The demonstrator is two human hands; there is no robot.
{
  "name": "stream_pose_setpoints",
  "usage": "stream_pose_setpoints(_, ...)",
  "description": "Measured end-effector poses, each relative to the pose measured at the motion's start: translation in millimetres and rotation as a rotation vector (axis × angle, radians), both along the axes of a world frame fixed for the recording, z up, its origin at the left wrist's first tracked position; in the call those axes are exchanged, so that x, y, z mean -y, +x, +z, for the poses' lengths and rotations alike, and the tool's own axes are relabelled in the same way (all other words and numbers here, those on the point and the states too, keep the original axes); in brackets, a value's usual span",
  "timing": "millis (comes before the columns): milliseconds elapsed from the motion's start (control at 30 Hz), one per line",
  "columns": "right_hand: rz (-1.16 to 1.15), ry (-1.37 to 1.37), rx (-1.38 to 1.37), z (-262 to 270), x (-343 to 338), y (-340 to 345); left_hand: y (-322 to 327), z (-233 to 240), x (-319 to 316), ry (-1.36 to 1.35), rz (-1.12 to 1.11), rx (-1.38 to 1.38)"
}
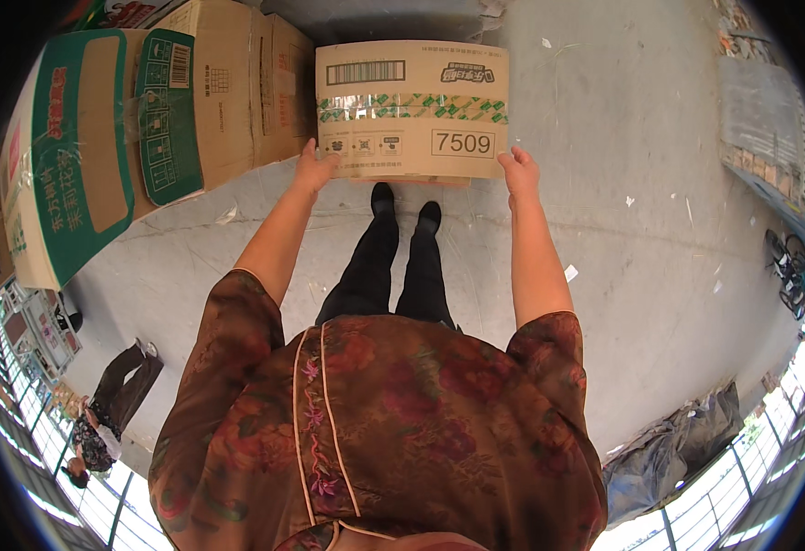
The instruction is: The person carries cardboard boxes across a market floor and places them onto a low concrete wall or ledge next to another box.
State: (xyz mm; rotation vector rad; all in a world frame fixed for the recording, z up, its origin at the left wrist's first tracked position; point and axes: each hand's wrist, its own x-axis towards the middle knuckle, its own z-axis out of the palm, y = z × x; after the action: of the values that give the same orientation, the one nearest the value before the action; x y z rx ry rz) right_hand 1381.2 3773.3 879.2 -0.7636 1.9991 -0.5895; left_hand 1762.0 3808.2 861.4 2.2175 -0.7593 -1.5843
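A brown cardboard carton (375, 77), sealed across its top with green-printed clear tape (413, 107), sits in front of my feet. Its top bears a barcode, printed symbols and writing. My left hand (316, 169) grips its near left corner, thumb on top. At the near right corner my right hand (521, 171) holds on the same way, its fingers along the side. A reddish edge (409, 182) shows just under the carton's near side; what it belongs to is hidden.
Large cardboard boxes (230, 124), one with green panels (86, 172), stand against the carton's left. A long pale stack (764, 103) lies far right. Dark sheeting (678, 441) is piled at lower right. Another person (103, 427) stands at lower left. Paper scraps dot the concrete floor (623, 275).
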Motion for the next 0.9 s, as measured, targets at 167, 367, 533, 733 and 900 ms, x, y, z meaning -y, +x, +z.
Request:
stream_pose_setpoints(167,-0.091,-0.032,0.061,-13,35,11,1,-28,31,-0.027,0.03,0.137)
stream_pose_setpoints(367,0.03,0.044,0.287,-44,41,7,-5,1,60,0.128,0.225,-0.142)
stream_pose_setpoints(533,-0.021,0.045,0.086,-40,57,12,-6,-4,76,0.102,0.452,-0.321)
stream_pose_setpoints(733,-0.129,0.124,0.103,-12,7,-21,-3,-11,31,0.125,0.247,-0.271)
stream_pose_setpoints(900,-0.394,-0.037,0.283,76,-37,-18,-19,4,-22,0.042,0.283,-0.242)
